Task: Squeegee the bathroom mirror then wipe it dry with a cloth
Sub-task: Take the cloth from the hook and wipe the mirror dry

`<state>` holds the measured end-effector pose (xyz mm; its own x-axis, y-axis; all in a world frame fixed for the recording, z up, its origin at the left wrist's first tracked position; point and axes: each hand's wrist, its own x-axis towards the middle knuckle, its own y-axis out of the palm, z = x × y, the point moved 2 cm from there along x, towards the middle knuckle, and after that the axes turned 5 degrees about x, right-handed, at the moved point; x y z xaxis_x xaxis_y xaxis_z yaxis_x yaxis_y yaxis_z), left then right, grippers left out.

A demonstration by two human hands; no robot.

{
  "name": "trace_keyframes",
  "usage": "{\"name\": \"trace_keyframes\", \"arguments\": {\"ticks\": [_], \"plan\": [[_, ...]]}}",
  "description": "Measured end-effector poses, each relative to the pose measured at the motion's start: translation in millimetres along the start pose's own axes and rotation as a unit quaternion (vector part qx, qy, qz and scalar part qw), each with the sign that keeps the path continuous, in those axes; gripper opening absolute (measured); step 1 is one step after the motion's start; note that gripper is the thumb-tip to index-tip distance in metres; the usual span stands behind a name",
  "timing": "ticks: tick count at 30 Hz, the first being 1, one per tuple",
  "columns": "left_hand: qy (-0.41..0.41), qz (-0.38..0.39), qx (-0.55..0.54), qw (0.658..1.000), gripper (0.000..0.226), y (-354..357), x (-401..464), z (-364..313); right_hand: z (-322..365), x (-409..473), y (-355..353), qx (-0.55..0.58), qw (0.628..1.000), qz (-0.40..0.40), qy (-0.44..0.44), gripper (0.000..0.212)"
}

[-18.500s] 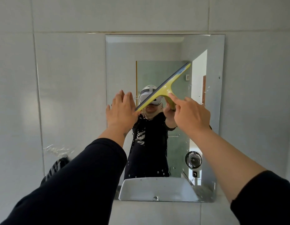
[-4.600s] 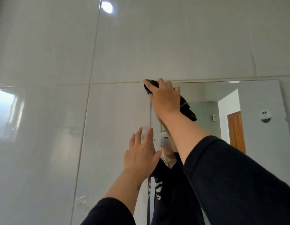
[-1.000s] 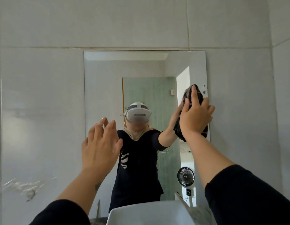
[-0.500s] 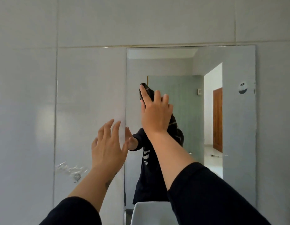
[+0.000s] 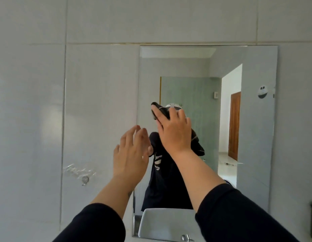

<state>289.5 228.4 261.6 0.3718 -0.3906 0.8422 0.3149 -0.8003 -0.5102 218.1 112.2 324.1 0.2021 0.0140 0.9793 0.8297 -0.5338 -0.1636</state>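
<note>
We hold our right hand (image 5: 175, 131) up against the big flat rectangle mirror (image 5: 256, 137) on the white tiled wall (image 5: 99, 84). Our fingers are spread wide and they press a dark black cloth (image 5: 160, 110) flat on the glass. The cloth sits on the left part of the mirror, about halfway up. A bit of it pokes out above our fingertips, and more dark cloth shows at the right of our wrist.

Our left hand (image 5: 132, 154) is up too, just beside the left edge of the mirror. It is open with the fingers straight, and it holds nothing. We cannot tell if it touches the wall.

Both arms wear black sleeves (image 5: 239, 215).

A small shiny metal hook (image 5: 85, 179) is stuck on the wall, left of the mirror. In the glass we see a white sink (image 5: 162, 224) at the bottom and a brown wooden door (image 5: 234, 126) far back.
</note>
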Motion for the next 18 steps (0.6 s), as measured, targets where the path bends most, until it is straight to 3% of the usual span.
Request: {"name": "trace_keyframes", "arguments": {"ticks": [13,18], "plan": [[0.071,0.039,0.012,0.997,0.064,28,2,-59,-147,-32,-51,-0.032,0.98,-0.066,0.182,0.043],[0.065,0.052,0.017,0.996,0.063,36,1,-60,-188,-59,-59,-0.019,0.944,-0.087,0.319,0.044]]}}
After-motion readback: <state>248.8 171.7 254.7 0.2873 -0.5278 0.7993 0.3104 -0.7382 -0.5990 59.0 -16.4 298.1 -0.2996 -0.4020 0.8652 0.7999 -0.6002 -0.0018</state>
